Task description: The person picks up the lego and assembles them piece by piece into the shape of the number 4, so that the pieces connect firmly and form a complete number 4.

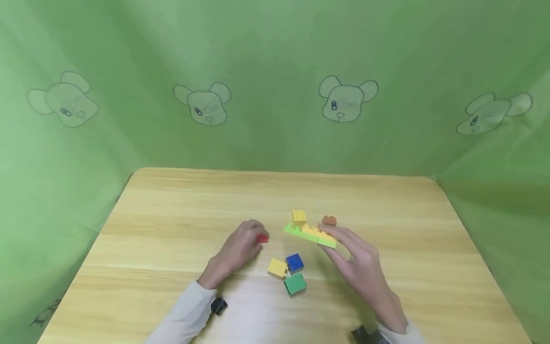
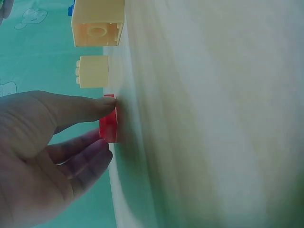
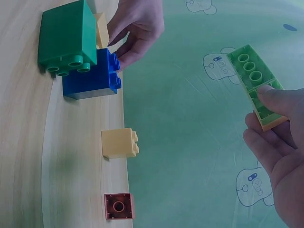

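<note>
My left hand [image 1: 243,242] pinches a red brick [image 2: 109,124] between thumb and fingers, down at the tabletop. In my right hand [image 1: 360,260] is a joined strip of toy bricks, light green [image 3: 256,76] below and yellow-orange [image 1: 319,233] on top, held above the table. The right wrist view shows the strip's hollow underside, with the thumb against it. Between the hands lie a yellow brick [image 1: 277,268], a blue brick [image 1: 294,263] and a green brick [image 1: 295,284], close together. Beyond the strip stand another yellow brick [image 1: 298,217] and a brown brick [image 1: 329,220].
The wooden table [image 1: 172,200] has rounded far corners. A green curtain [image 1: 275,57] with printed mouse-like faces hangs behind it and along both sides. Black devices sit at the left wrist [image 1: 218,306] and the right wrist [image 1: 365,335].
</note>
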{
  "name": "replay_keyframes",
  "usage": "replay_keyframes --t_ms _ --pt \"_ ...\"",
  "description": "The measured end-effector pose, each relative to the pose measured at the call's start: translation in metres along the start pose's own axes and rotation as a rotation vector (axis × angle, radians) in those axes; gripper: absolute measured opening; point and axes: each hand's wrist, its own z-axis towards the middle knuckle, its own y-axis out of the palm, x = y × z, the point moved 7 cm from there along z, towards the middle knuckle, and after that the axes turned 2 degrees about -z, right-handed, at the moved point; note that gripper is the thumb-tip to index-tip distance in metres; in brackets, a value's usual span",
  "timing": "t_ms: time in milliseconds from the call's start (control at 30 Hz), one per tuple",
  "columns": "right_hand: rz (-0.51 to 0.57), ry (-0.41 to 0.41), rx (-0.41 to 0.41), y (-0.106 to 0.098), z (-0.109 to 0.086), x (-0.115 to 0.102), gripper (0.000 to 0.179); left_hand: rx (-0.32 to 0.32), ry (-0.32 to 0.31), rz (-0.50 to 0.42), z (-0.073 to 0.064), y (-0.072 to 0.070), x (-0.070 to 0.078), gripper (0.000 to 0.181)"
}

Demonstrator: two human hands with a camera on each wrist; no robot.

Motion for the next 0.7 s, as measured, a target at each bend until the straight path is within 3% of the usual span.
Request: replay_keyframes --t_ms 300,700 --pt "-0.008 0.02 -0.007 -0.0006 0.0037 0.003 0.044 -0.021 -0.079 0.035 -0.0008 0.002 -0.0095 0.032" --pt "0.007 0.012 -0.01 0.0007 0.0052 0.001 0.045 -0.015 -0.022 0.035 0.0008 -0.0018 -0.003 0.02"
